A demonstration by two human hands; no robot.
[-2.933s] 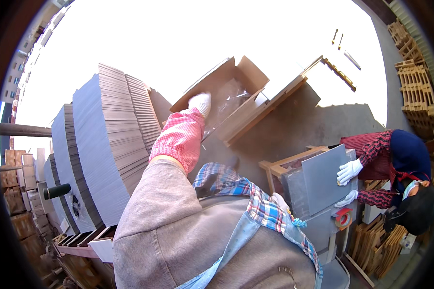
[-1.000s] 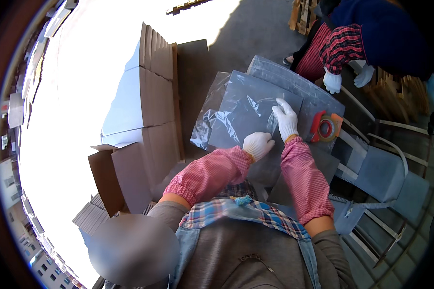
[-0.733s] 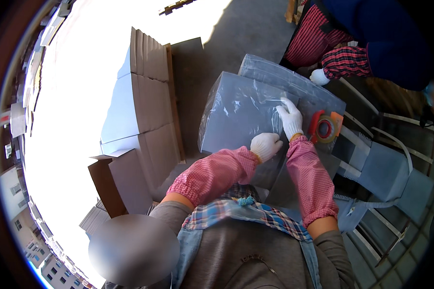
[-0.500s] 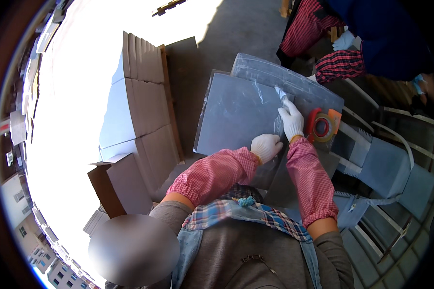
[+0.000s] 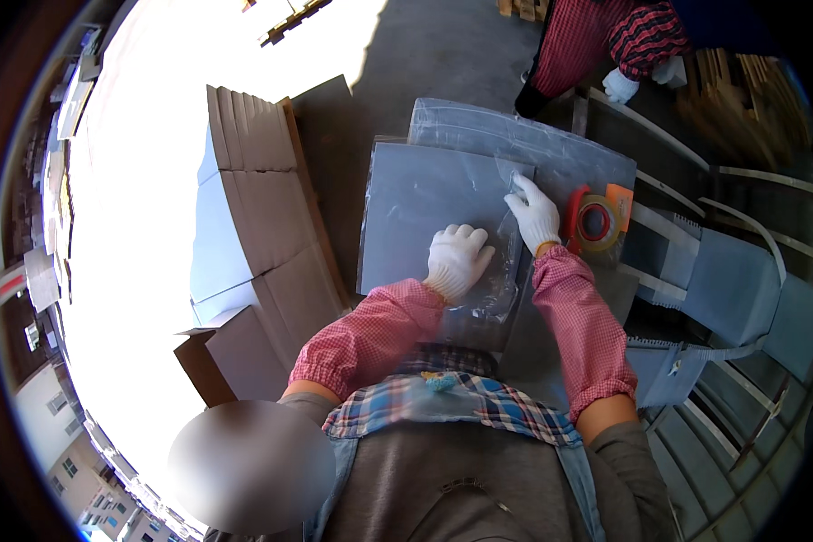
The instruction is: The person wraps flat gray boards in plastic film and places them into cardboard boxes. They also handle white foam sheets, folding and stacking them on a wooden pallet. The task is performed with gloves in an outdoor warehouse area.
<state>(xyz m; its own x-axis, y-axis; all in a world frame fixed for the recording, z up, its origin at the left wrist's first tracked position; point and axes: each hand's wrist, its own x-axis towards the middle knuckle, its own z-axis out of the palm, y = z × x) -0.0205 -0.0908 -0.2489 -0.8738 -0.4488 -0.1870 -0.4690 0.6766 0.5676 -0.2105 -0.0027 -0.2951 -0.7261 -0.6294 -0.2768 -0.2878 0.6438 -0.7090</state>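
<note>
Two hands (image 5: 458, 260) (image 5: 535, 219) near sheet (image 5: 420, 212) edge, tape (image 5: 612, 226) alongside

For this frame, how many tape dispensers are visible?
1: a red tape dispenser, lying to the right of the right hand and the grey sheet. Others may be hidden.

At left stands a cardboard stack (image 5: 264, 212), with buildings (image 5: 72, 452) beyond; at upper right, another person (image 5: 587, 50) is near some wood (image 5: 741, 108).

Sunlit ground (image 5: 140, 226) blown out white left of left hand (image 5: 459, 261), shaded grey floor (image 5: 434, 54) beyond it, pale windowed buildings (image 5: 68, 443) farthest left.
</note>
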